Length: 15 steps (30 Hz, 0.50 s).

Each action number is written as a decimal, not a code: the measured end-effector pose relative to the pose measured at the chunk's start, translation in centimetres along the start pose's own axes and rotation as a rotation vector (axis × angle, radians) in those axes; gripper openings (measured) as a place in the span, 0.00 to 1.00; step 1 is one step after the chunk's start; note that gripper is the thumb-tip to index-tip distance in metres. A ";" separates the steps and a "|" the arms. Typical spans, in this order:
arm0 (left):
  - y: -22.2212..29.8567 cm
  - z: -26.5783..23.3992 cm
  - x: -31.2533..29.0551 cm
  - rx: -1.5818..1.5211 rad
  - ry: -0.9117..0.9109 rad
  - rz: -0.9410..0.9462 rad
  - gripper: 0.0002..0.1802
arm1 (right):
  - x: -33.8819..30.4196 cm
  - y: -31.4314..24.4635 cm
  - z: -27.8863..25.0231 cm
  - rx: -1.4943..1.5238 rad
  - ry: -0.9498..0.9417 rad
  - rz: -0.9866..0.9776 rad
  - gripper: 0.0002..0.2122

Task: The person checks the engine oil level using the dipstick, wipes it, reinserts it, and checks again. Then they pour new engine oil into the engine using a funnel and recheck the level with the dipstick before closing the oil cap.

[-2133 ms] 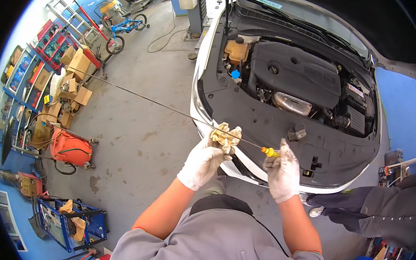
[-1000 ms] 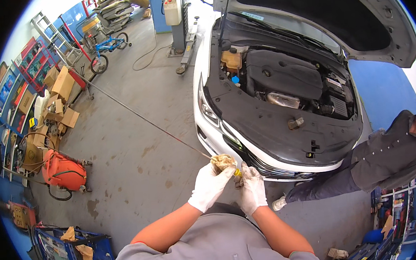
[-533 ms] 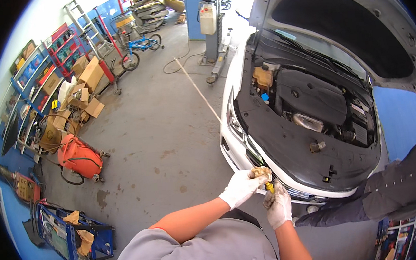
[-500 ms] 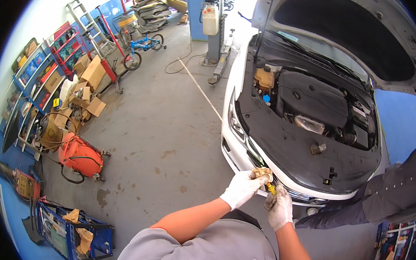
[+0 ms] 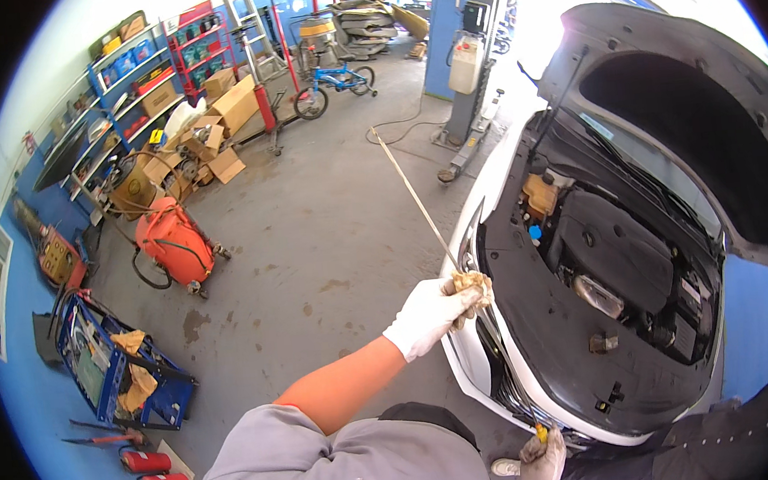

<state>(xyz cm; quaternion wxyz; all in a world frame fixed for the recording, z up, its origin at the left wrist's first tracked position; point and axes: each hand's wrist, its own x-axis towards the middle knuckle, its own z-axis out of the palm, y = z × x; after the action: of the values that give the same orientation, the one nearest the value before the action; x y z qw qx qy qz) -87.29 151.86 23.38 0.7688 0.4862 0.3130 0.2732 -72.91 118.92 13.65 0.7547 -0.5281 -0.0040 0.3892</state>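
Note:
My left hand (image 5: 428, 318), in a white glove, is closed round a crumpled, tan-stained rag (image 5: 473, 287) above the front corner of the white car (image 5: 477, 370). My right hand (image 5: 544, 466), gloved too, is down by the car's front edge at the bottom of the view. Its fingers grip the yellow handle of a dipstick (image 5: 541, 432). The dipstick's thin blade seems to run from that handle up toward the rag; whether its tip is inside the rag is hidden.
Under the raised hood (image 5: 662, 101) lies the engine bay with its dark engine cover (image 5: 618, 235). A co-worker in dark clothes (image 5: 716, 444) is at the lower right. Leftward stand an orange wheeled tank (image 5: 173, 248) and a blue tool cart (image 5: 110, 370). A pole (image 5: 411, 188) lies on the floor.
My hands have spread apart: the left, with the rag, has gone farther forward, and the right has drawn back with the dipstick handle. The whole view has shifted.

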 end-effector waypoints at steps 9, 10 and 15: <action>5.1 -3.1 -0.1 -0.129 0.145 0.226 0.13 | 0.1 -0.9 -6.9 -0.059 0.079 0.076 0.10; 5.5 -3.3 0.0 -0.157 0.154 0.246 0.13 | 0.4 -0.5 -8.5 -0.051 0.064 0.079 0.10; 6.5 -4.8 0.1 -0.251 0.168 0.326 0.13 | 1.2 1.3 -13.9 -0.014 0.168 0.121 0.14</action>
<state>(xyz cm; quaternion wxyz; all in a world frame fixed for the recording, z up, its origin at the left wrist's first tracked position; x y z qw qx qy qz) -91.55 157.19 27.78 0.7401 0.4063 0.2568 0.4704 -67.05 108.83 5.94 0.7239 -0.5634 0.0885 0.3883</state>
